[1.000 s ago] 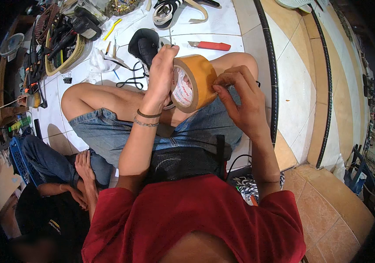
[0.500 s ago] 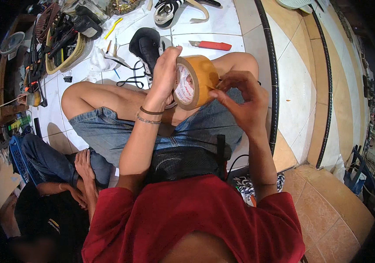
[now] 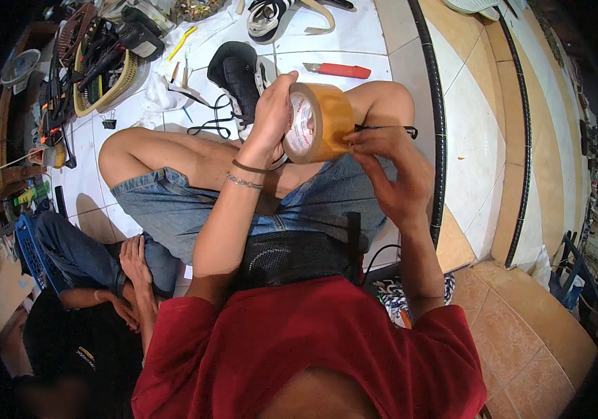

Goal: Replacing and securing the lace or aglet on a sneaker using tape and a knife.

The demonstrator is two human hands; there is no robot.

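Note:
A roll of brown packing tape (image 3: pixel 325 123) is held up above my crossed legs. My left hand (image 3: pixel 271 112) grips the roll from its left side, fingers over the rim and inner core. My right hand (image 3: pixel 389 171) is against the roll's outer face, its fingertips picking at the tape surface. Two bracelets sit on my left wrist. I sit on a white tiled floor in denim shorts and a red shirt.
A black shoe (image 3: pixel 239 73) and a red utility knife (image 3: pixel 339 70) lie on the tiles beyond my knees. A yellow basket of tools (image 3: pixel 103 66) stands at far left. Another person (image 3: pixel 96 293) in jeans sits at lower left. A black curved strip (image 3: pixel 438 126) runs along the floor on the right.
My right hand has slid down the roll's outer face, from its top edge to its right side. The roll has tipped slightly. My left hand keeps its grip.

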